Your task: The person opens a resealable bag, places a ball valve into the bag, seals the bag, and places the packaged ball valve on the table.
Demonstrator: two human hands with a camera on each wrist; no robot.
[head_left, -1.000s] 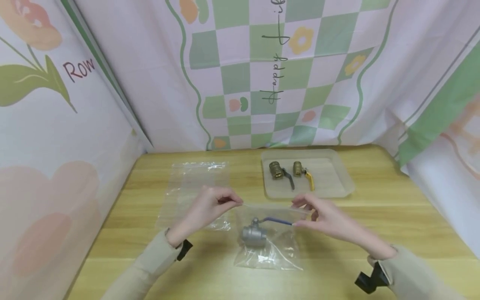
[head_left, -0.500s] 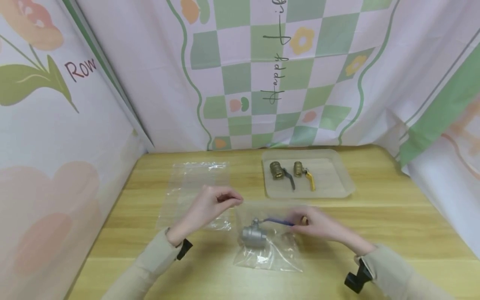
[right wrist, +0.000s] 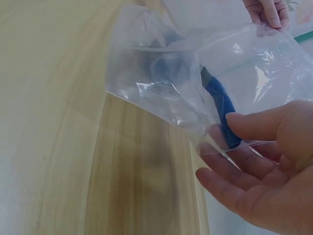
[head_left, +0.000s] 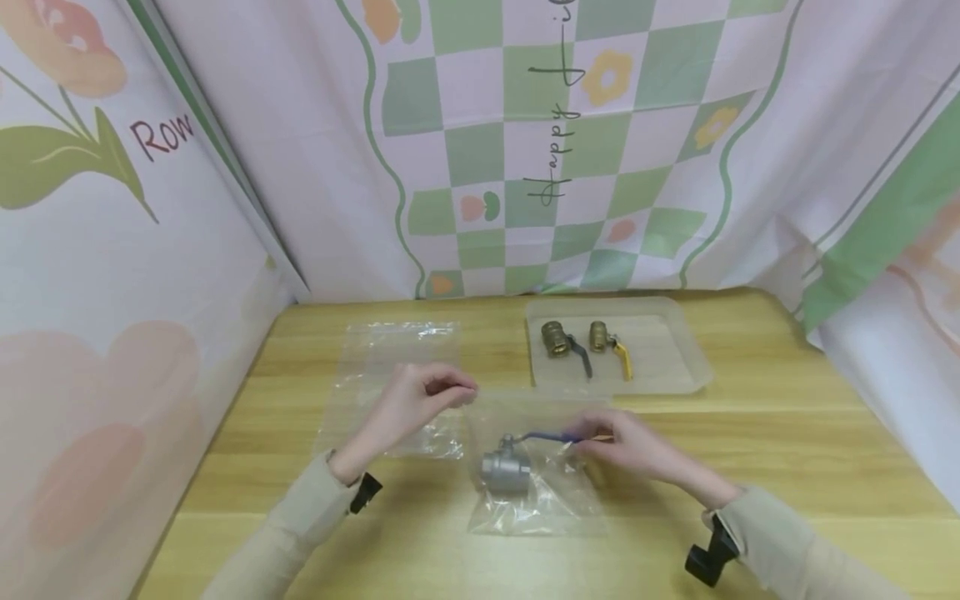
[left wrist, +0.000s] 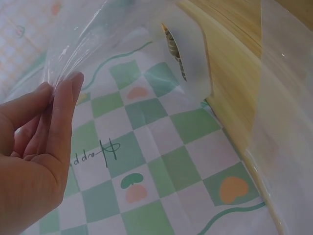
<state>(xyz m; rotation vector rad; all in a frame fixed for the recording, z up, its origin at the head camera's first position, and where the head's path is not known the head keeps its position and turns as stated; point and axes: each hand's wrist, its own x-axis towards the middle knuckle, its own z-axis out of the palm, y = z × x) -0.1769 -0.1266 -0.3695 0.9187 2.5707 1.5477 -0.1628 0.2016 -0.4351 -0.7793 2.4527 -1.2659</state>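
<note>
A clear plastic bag (head_left: 547, 512) holds a silvery ball valve (head_left: 506, 472) with a blue lever handle (right wrist: 222, 105). My left hand (head_left: 423, 400) pinches the bag's upper left corner between thumb and fingers, as the left wrist view (left wrist: 41, 137) also shows. On the other side, my right hand (head_left: 637, 446) has its thumb and fingers on either side of the blue handle's end, gripping it through the plastic. The right wrist view shows that thumb against the handle, fingers behind. The valve body hangs inside, toward the bag's left side; whether the bag touches the table is unclear.
Behind the bag a translucent tray (head_left: 667, 358) carries a brass valve with a dark handle (head_left: 556, 340) and a smaller brass valve with a yellow handle (head_left: 598, 337). Flat clear bags (head_left: 375, 358) lie at left on the wooden table (head_left: 787, 467). A patterned curtain (head_left: 480, 150) stands behind.
My right hand has moved from the bag's upper right edge down and left onto the blue handle. My left hand keeps its pinch, shifting slightly up and left.
</note>
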